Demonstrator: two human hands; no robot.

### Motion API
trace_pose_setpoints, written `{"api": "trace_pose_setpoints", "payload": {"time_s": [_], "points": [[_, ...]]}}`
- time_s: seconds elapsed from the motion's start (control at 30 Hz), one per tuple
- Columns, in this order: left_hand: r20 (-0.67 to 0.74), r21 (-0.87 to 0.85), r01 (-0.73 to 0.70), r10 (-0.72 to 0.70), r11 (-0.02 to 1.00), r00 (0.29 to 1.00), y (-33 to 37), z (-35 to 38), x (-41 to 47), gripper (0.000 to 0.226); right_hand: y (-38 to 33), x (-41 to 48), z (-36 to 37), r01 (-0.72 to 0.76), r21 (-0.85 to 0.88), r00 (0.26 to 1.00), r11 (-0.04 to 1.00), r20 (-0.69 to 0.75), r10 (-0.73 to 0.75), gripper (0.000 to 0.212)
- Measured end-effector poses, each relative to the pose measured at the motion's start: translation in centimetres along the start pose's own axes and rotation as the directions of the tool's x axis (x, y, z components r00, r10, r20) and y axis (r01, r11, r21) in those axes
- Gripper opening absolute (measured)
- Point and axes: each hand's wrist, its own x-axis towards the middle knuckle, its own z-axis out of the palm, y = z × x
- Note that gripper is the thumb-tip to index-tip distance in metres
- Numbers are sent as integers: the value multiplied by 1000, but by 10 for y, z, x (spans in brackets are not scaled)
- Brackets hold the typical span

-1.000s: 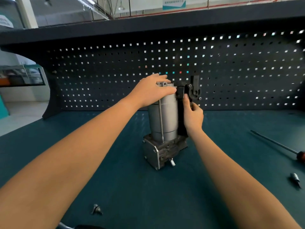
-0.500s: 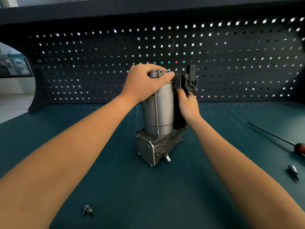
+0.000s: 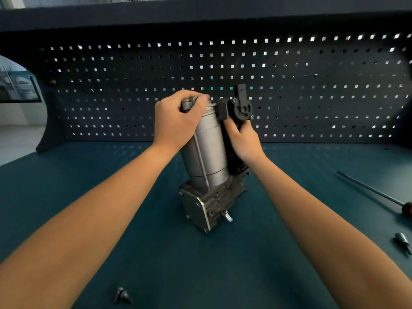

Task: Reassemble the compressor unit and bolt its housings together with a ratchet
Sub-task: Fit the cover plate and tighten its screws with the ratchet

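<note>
The compressor unit stands upright at the middle of the teal bench: a silver cylinder on a dark cast base, with a long thin bolt running down its front. My left hand grips the cylinder's top end, fingers curled over the cap. Behind and to the right, my right hand holds the black housing part against the cylinder's side. No ratchet is in view.
A long screwdriver with a dark handle lies at the right. A small bit or socket lies near the right edge, and a dark fastener lies at the front. A black pegboard closes off the back of the bench.
My left hand has curled further over the cylinder's top. The unit now leans slightly left at the top. My right hand stays on the black part. The view has tilted down.
</note>
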Motion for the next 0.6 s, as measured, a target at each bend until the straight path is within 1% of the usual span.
{"api": "trace_pose_setpoints", "payload": {"time_s": [0.1,0.2,0.27,0.33,0.47,0.57,0.6], "points": [[-20,2,32,-32,999,999,-2,-5,1,22,-2,0,5,6,-27,1000,1000,29,-5,54],[-34,-10,91,-91,996,995,-10,-10,6,15,-9,1,9,15,-79,998,997,60,-10,57],[-60,-21,143,-144,990,988,-19,-14,9,15,-10,3,16,4,-77,997,997,79,2,58],[-97,-45,196,-200,980,975,-27,-20,9,16,-11,6,24,-13,-82,996,997,88,21,54],[-141,-85,271,-281,959,949,-34,-29,6,23,-14,9,39,-36,-74,993,997,113,44,40],[-151,-29,265,-266,964,952,-37,-30,7,22,-13,12,43,-71,-45,991,996,113,76,36],[-150,2,263,-259,965,954,-37,-30,7,25,-13,12,43,-94,-30,989,995,111,97,35]]}}
